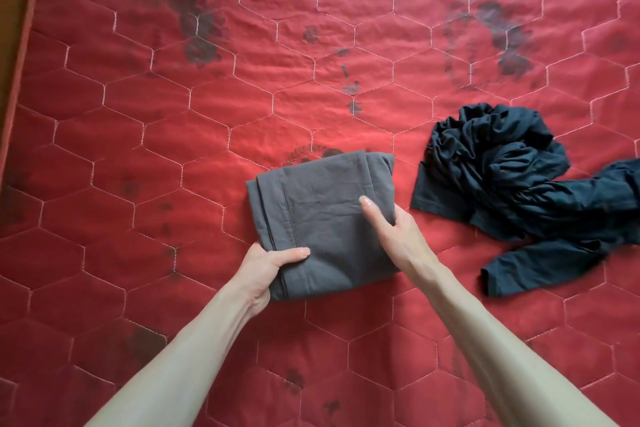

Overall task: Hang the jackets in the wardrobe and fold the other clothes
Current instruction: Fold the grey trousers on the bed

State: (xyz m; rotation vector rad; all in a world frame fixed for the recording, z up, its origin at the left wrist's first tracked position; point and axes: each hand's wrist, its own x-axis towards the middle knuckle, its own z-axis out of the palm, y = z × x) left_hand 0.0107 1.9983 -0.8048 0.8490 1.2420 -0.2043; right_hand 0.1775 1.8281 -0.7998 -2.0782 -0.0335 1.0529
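While both bare forearms reach in from 6 o'clock, the folded grey garment lies near the centre of the red quilted bedspread. The left hand grips its near-left corner, thumb curled over the top and fingers tucked out of sight beneath. The right hand holds the garment's right edge, thumb laid flat on the cloth; its fingers are hidden under or behind the fold, so how far they curl cannot be told. At 3 o'clock, just apart from the grey piece, a crumpled dark navy garment sprawls, one sleeve running off the right edge of view. Open red quilt stretches toward 12 and 9 o'clock, marked by faded dark prints too smudged to read. At 10 o'clock the bedspread's piped border meets a brown strip, cut off by the frame.
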